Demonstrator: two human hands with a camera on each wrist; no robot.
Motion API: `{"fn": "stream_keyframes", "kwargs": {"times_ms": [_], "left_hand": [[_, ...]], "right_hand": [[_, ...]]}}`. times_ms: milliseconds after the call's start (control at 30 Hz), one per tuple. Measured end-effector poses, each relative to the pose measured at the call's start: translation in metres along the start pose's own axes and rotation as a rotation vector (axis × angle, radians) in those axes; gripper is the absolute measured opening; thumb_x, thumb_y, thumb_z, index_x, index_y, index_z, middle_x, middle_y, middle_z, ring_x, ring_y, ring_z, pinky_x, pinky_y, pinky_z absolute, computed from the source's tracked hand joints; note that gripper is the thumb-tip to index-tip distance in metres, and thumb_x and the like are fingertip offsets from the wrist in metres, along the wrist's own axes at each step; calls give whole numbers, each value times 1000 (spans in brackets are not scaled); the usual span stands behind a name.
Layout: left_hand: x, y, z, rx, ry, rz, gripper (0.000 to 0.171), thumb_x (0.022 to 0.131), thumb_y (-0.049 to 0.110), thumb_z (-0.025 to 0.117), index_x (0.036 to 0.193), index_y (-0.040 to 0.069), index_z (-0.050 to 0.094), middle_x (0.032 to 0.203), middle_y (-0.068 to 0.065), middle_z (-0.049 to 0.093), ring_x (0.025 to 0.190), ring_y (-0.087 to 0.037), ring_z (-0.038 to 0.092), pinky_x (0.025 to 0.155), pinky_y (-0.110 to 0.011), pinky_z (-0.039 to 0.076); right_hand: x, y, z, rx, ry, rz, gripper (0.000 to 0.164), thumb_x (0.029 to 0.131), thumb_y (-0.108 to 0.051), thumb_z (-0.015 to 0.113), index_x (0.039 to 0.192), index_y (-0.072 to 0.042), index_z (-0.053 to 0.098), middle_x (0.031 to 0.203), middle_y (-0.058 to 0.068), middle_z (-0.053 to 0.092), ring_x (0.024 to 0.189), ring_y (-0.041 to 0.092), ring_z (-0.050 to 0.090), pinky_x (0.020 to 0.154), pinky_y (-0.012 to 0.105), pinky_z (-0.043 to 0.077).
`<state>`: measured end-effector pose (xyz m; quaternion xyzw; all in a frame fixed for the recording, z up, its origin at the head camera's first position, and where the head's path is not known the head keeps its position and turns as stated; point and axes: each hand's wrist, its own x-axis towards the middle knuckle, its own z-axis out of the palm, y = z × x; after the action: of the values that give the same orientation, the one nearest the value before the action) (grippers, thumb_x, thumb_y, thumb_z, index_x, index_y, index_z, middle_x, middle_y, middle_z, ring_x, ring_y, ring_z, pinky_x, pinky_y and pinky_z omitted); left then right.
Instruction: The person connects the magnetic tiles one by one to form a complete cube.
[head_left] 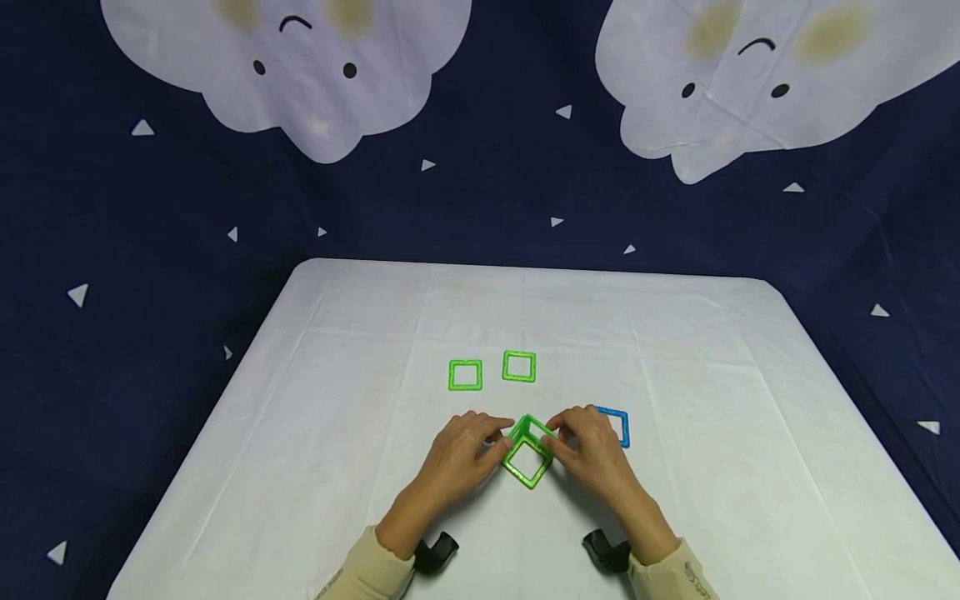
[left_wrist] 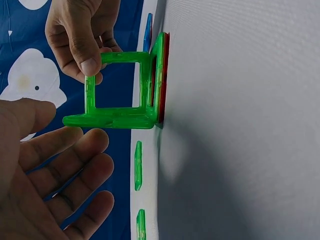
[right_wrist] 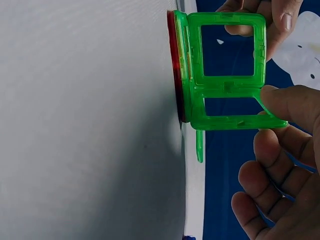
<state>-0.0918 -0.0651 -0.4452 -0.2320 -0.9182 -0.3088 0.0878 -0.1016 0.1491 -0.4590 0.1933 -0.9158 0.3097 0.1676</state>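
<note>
1. Green box (right_wrist: 227,86) stands on the surface (head_left: 300,467) between left hand (head_left: 459,452) and right hand (head_left: 594,447).
2. Right grip pinches a wall (right_wrist: 240,121); whether the left pinches, I cannot tell.
3. Wall-joining seems in hand; next probably calls for steadying, then another frame (head_left: 533,367).

My forearms, seen from the head view: each is clothed in a pale cream long sleeve, the left sleeve (head_left: 371,568) and the right sleeve (head_left: 667,573) ending in a plain cuff a little above the wrist. Dark lettering (head_left: 695,580) is printed along my right sleeve, too small to read with certainty; a similar dark marking (head_left: 330,585) shows on my left. At the inner side of each cuff sits a black, curved, hook-like fitting, one on the left (head_left: 437,553), its counterpart on the right (head_left: 606,552). My left hand (head_left: 459,454) and right hand (head_left: 592,446) are ungloved, the visible thumbnails short.
</note>
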Motion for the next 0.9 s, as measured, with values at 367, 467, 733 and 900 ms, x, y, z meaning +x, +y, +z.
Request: {"fn": "stream_keyframes", "kwargs": {"times_ms": [367, 467, 733, 900], "left_hand": [[5, -5, -2, -41, 48, 12, 22, 88, 24, 65, 108, 16, 70, 86, 5, 69, 79, -8, 60, 73, -26, 47], [8, -6, -2, -42, 57, 9, 21, 88, 22, 65, 107, 16, 71, 85, 6, 68, 79, -9, 60, 73, -26, 47], [16, -7, -2, -67, 45, 0, 19, 90, 21, 63, 107, 15, 70, 89, 4, 68, 85, -10, 62, 73, -27, 49], [20, -7, -3, -76, 46, 12, 18, 89, 19, 64, 105, 14, 71, 89, 4, 67, 86, -11, 62, 75, -28, 49]], "right_hand": [[3, 3, -2, 5, -26, -5, 17, 71, -14, 81, 83, -15, 69, 65, -13, 50, 68, 4, 40, 63, 23, 36], [3, 4, -2, 6, -23, -20, 17, 72, -15, 81, 83, -16, 69, 65, -13, 50, 67, 4, 40, 63, 22, 36], [5, 7, -2, -5, -8, -60, 19, 71, -14, 81, 83, -17, 67, 66, -11, 51, 67, 3, 39, 63, 23, 35], [6, 7, -4, -10, -30, -45, 18, 73, -16, 80, 85, -18, 67, 69, -11, 53, 69, 5, 42, 66, 25, 37]]}}
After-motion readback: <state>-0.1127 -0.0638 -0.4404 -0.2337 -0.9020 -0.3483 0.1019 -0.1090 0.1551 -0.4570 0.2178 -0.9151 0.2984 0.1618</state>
